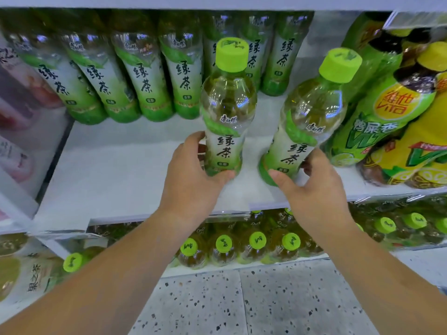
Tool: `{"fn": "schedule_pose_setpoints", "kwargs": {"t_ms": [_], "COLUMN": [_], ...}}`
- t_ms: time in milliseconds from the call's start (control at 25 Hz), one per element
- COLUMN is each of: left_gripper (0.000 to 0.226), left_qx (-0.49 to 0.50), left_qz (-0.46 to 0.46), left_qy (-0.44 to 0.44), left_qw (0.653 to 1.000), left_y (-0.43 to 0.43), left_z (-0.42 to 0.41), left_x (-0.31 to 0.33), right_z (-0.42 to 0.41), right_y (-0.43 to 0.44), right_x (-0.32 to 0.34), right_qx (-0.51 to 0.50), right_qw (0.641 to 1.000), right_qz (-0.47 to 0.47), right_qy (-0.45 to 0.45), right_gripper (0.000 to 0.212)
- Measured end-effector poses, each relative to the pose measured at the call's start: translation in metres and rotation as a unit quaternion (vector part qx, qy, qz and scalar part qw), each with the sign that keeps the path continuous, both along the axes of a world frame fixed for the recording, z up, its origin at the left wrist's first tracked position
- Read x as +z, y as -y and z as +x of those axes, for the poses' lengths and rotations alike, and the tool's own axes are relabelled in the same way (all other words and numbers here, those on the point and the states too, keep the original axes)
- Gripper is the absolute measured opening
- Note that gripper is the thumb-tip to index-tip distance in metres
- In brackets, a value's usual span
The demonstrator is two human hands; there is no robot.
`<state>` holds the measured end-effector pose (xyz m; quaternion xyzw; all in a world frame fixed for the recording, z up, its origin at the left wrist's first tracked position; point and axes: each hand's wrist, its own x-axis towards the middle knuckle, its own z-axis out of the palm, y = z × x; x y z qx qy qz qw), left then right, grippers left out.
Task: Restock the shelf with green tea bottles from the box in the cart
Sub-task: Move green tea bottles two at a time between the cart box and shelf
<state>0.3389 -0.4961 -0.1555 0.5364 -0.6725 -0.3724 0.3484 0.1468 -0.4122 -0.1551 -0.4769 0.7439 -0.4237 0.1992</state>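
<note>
At the front of the smooth white shelf [116, 165] are two clear plastic bottles with lime-green caps and glossy labels. The left hand [191, 180] curls round the upright bottle [227, 105] near its base. The right hand [312, 187] grips the tilted bottle [312, 112] low, thumb in front. Behind stand matching bottles [145, 78].

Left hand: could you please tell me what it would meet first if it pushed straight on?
Probably the back row of green tea bottles; the bottle held by the left hand would touch them first, though depth is unclear.
</note>
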Motion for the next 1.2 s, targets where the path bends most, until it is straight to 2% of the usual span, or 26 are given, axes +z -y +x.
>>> {"fn": "schedule_pose_setpoints", "kwargs": {"t_ms": [240, 440, 720, 840, 1080, 1200], "left_gripper": [0.047, 0.039, 0.041, 0.037, 0.037, 0.040], "left_qx": [0.047, 0.056, 0.098, 0.096, 0.102, 0.101], "left_qz": [-0.012, -0.035, -0.068, -0.046, -0.029, -0.012], "left_qy": [-0.010, 0.023, 0.036, 0.057, 0.162, 0.218], "left_qw": [0.999, 0.998, 0.992, 0.993, 0.981, 0.971], "left_y": [0.022, 0.055, 0.084, 0.096, 0.119, 0.128], "left_z": [-0.015, -0.033, -0.054, -0.062, -0.072, -0.074], "left_x": [-0.004, -0.001, 0.000, 0.001, 0.011, 0.017], "right_z": [-0.006, -0.017, -0.030, -0.034, -0.039, -0.039], "right_y": [0.035, 0.079, 0.129, 0.144, 0.167, 0.176], "right_x": [-0.002, -0.001, -0.005, -0.003, -0.007, -0.010], "right_qx": [-0.003, -0.005, 0.006, 0.011, 0.008, 0.005], "right_qw": [0.999, 0.999, 0.998, 0.999, 0.999, 1.000], "right_qz": [0.015, 0.013, -0.007, -0.006, 0.014, 0.012], "right_qy": [-0.046, -0.038, -0.055, -0.037, -0.031, 0.008], "right_gripper": [0.037, 0.040, 0.045, 0.040, 0.040, 0.040]}}
